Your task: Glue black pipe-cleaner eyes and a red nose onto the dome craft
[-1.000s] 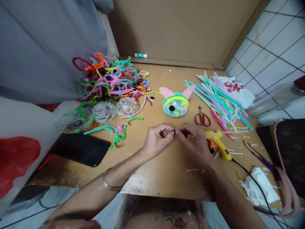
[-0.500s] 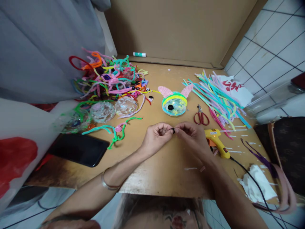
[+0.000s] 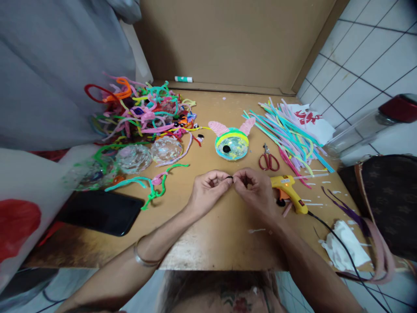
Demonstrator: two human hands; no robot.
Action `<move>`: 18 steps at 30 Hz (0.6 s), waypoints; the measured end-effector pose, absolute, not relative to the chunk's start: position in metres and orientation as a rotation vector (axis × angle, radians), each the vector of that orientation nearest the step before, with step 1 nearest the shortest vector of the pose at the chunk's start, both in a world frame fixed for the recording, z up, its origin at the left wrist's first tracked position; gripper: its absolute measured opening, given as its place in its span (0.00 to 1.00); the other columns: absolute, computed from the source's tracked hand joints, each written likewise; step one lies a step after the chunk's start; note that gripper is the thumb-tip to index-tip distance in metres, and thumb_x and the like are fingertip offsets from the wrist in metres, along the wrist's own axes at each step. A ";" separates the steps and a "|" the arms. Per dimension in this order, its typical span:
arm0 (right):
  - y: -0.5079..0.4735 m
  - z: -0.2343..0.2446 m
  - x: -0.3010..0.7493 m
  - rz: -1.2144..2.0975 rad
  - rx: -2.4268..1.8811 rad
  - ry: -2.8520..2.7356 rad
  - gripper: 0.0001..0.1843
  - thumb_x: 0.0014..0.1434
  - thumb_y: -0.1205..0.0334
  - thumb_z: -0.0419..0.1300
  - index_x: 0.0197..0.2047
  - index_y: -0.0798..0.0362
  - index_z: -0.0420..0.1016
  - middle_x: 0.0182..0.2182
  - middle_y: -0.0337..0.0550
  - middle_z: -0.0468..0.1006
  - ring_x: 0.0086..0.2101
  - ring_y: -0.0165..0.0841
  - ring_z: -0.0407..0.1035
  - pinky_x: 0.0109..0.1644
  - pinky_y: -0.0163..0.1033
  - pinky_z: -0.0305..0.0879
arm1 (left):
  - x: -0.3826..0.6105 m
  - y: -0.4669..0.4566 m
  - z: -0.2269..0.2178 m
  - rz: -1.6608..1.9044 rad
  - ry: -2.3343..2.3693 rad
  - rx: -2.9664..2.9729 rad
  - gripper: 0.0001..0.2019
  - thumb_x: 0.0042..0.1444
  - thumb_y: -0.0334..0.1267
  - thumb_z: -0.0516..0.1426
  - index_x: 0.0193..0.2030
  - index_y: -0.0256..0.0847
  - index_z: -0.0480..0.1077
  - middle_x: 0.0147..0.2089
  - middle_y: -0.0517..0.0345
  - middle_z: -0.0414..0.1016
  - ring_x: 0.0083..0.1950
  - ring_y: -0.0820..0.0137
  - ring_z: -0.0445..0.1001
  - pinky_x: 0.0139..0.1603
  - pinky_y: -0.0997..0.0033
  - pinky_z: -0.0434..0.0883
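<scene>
In the head view, my left hand [image 3: 210, 188] pinches a small black piece [image 3: 230, 177] between thumb and forefinger. My right hand [image 3: 254, 189] has its thumb and fingertips pressed together at the piece's right end. Most of the piece is hidden by the fingers, and its kind is not clear. Just beyond the hands sits a clear dome-shaped craft [image 3: 236, 150] with pink pipe-cleaner ears, green and yellow bands and one black round eye. A yellow glue gun [image 3: 288, 191] with a lit orange light lies beside my right hand.
Red-handled scissors [image 3: 269, 161] lie right of the craft, before a bundle of pipe cleaners [image 3: 289, 130]. At left are a tangled heap of pipe cleaners [image 3: 143, 106], clear domes [image 3: 167, 150] and a black phone [image 3: 99, 213]. Crumpled tissue [image 3: 345, 245] and the glue gun's cord [image 3: 335, 239] occupy the right edge.
The whole view has shifted, so things on the table appear slightly further left. Both hands stay together at the black piece, with only a small change of fingers.
</scene>
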State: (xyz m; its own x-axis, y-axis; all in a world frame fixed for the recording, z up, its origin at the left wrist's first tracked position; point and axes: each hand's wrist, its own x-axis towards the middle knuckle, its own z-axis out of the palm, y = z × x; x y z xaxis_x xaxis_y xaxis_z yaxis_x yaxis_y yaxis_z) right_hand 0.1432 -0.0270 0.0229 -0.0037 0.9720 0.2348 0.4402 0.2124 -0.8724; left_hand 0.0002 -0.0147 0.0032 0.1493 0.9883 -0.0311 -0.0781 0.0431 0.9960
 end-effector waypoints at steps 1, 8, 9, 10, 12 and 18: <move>-0.027 0.023 0.143 0.774 -1.362 -1.581 0.05 0.51 0.66 0.55 0.24 0.54 0.69 0.19 0.34 0.67 0.22 0.25 0.59 0.26 0.31 0.55 | 0.000 -0.015 0.004 1.107 1.055 1.187 0.13 0.45 0.44 0.64 0.27 0.34 0.72 0.19 0.63 0.66 0.20 0.80 0.59 0.22 0.78 0.57; -0.021 0.027 0.150 1.198 -1.299 -1.416 0.11 0.54 0.56 0.57 0.26 0.54 0.69 0.18 0.33 0.64 0.20 0.24 0.55 0.24 0.31 0.52 | 0.000 -0.014 0.009 1.076 1.019 1.175 0.14 0.45 0.45 0.64 0.27 0.34 0.72 0.18 0.63 0.65 0.20 0.80 0.58 0.21 0.79 0.55; -0.021 0.027 0.152 1.229 -1.284 -1.415 0.12 0.55 0.55 0.58 0.27 0.55 0.70 0.18 0.33 0.64 0.21 0.24 0.56 0.25 0.31 0.53 | -0.001 -0.014 0.009 1.078 1.014 1.174 0.14 0.45 0.45 0.64 0.27 0.34 0.72 0.18 0.63 0.65 0.20 0.80 0.59 0.22 0.79 0.56; -0.021 0.028 0.153 1.250 -1.270 -1.419 0.13 0.55 0.54 0.58 0.27 0.55 0.70 0.18 0.33 0.65 0.21 0.25 0.57 0.25 0.31 0.54 | -0.001 -0.014 0.009 1.082 1.011 1.171 0.14 0.45 0.45 0.63 0.27 0.35 0.72 0.18 0.63 0.66 0.20 0.80 0.59 0.22 0.78 0.56; -0.021 0.029 0.156 1.257 -1.251 -1.441 0.13 0.57 0.54 0.57 0.27 0.55 0.71 0.19 0.34 0.66 0.22 0.25 0.58 0.27 0.32 0.56 | -0.001 -0.013 0.010 1.086 1.007 1.166 0.13 0.46 0.45 0.63 0.27 0.35 0.71 0.18 0.63 0.66 0.20 0.80 0.60 0.22 0.78 0.57; -0.020 0.027 0.158 1.033 -1.327 -1.617 0.10 0.57 0.59 0.56 0.29 0.55 0.72 0.21 0.35 0.67 0.23 0.25 0.60 0.27 0.31 0.55 | 0.000 -0.013 0.006 1.081 1.026 1.200 0.13 0.46 0.45 0.63 0.27 0.35 0.71 0.18 0.64 0.65 0.20 0.80 0.59 0.22 0.79 0.56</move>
